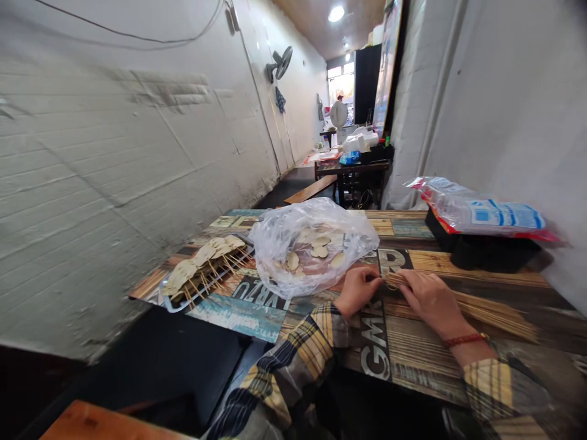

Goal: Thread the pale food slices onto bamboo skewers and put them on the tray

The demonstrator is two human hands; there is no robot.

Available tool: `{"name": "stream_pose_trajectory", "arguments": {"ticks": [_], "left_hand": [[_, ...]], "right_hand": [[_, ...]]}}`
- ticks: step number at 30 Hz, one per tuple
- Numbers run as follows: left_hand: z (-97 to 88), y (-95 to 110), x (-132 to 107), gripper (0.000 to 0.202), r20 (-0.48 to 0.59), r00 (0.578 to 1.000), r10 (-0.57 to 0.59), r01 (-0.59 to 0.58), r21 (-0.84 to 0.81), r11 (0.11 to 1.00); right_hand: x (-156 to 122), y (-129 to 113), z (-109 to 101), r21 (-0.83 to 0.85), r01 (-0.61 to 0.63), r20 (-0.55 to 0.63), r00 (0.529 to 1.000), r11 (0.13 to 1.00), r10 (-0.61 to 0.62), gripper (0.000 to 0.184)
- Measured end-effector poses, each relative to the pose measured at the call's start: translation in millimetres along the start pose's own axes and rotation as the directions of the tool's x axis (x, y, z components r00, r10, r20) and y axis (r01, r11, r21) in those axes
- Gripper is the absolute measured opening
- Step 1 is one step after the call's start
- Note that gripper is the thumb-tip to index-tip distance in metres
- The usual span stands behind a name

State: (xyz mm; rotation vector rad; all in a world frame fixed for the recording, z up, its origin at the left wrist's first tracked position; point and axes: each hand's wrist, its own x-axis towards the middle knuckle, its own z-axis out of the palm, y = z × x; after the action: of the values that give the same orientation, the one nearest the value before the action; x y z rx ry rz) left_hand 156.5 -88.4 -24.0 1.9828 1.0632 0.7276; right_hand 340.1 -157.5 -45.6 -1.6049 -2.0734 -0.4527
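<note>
My right hand lies over a bundle of thin bamboo skewers, its fingers closed around their near-left ends. Just left of those ends is my left hand, with thumb and fingertips pinched together; what they hold, if anything, is too small to make out. Beside the left hand an opened clear plastic bag spreads over the table, with several pale oval slices in it. Further left, a metal tray carries a pile of skewered pale slices, their sticks pointing toward me.
The wood-patterned table bears printed letters. At its right back, plastic packages rest on black containers by the wall. Behind it stand a bench and another cluttered table. A person is far back.
</note>
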Motion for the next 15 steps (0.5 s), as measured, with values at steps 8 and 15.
{"name": "stream_pose_trajectory", "arguments": {"ticks": [8, 15], "left_hand": [[6.4, -6, 3, 0.017, -0.018, 0.998, 0.061, -0.061, 0.004, 0.998], [-4.5, -12, 3, 0.017, -0.011, 0.989, 0.149, -0.149, 0.026, 0.989]], "right_hand": [[-4, 4, 3, 0.023, 0.016, -0.037, 0.999, 1.0, -0.016, 0.025], [-5, 7, 2, 0.016, 0.064, -0.02, 0.998, 0.998, -0.063, 0.035]]}}
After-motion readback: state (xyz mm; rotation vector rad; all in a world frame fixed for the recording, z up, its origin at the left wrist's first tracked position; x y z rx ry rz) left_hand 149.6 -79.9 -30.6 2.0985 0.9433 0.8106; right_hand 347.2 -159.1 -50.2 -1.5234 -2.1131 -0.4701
